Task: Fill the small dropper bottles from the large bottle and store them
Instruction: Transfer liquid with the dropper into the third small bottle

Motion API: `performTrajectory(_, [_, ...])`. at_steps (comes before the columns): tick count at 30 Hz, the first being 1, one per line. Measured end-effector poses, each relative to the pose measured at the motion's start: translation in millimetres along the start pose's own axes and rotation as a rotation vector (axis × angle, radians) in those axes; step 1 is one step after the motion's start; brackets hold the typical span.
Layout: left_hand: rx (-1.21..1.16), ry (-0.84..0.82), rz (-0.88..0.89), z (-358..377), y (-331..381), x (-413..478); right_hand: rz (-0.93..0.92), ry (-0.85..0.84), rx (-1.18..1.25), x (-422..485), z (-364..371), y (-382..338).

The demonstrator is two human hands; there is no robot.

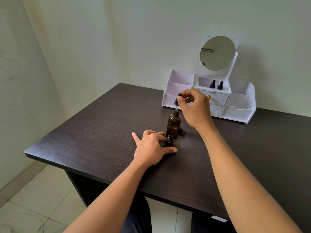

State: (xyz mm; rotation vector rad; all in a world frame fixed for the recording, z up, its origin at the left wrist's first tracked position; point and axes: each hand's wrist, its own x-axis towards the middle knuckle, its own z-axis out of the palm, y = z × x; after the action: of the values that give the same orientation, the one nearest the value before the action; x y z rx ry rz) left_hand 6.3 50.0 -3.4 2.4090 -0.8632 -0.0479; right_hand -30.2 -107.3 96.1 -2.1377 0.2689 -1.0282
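The right hand [193, 108] pinches a black dropper cap [177, 100] just above the open amber large bottle [173, 125], while the left hand [151, 147], fingers spread, steadies the uncapped small dropper bottle [169, 140] standing just in front of that large bottle.

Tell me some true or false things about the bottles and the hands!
1. The right hand holds a dropper above the large bottle. True.
2. The large bottle has its cap on. False: its neck is open.
3. The left hand rests on the desk beside the small bottle. True.
4. Four dropper bottles stand in the white organizer. False: two dropper tops show there.
5. The mirror lies flat on the desk. False: it stands upright on the organizer.
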Motion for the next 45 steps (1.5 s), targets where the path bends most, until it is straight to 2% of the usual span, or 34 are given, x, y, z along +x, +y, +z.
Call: performTrajectory(45, [-0.019,0.017,-0.001,3.3,-2.1,1.3,0.1,-0.053,-0.012,-5.0,13.0,11.2])
